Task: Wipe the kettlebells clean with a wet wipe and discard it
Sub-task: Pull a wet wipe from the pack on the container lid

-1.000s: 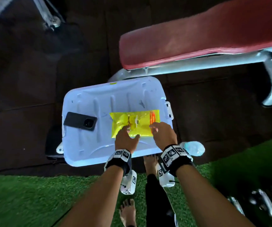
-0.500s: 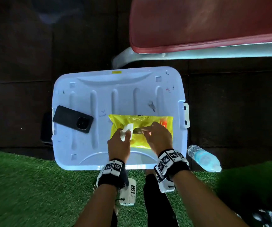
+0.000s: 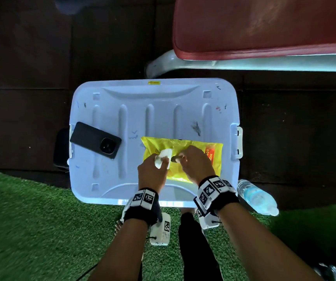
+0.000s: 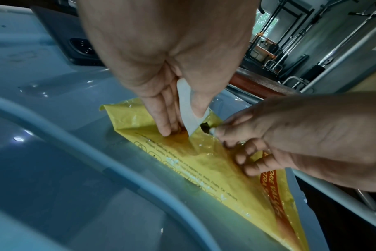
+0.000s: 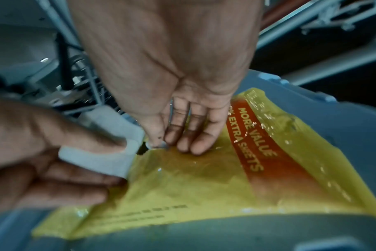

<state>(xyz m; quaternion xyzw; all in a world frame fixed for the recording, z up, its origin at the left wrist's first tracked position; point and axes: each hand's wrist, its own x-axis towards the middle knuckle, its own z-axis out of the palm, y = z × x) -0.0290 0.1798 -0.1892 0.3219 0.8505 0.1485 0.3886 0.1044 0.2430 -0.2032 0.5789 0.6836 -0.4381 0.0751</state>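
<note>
My left hand pinches the white seal flap of the yellow wet wipe pack between thumb and fingers, peeled up and back toward me and to the left. That leaves the dark slot in the pack's top face uncovered, just right of the flap's root. My right hand is the nearer one to that slot: its thumb and forefinger are narrowed to a pinch right at the opening, on a small pale bit that I take to be the corner of a wipe, though it is too small to be sure. My other right fingers lie straight and flat on the pack, pressing it down just right of the slot.

The pack lies flat on the pale blue bin lid, at its near right part, long axis running left to right. So the wipe sits straight under my right fingertips and, I judge, has to come up and away from the pack, with the left hand keeping the flap clear on the left side of the slot.

A black phone lies on the lid's left edge, well apart from the pack. No kettlebell is in view, so wiping has not begun.
</note>
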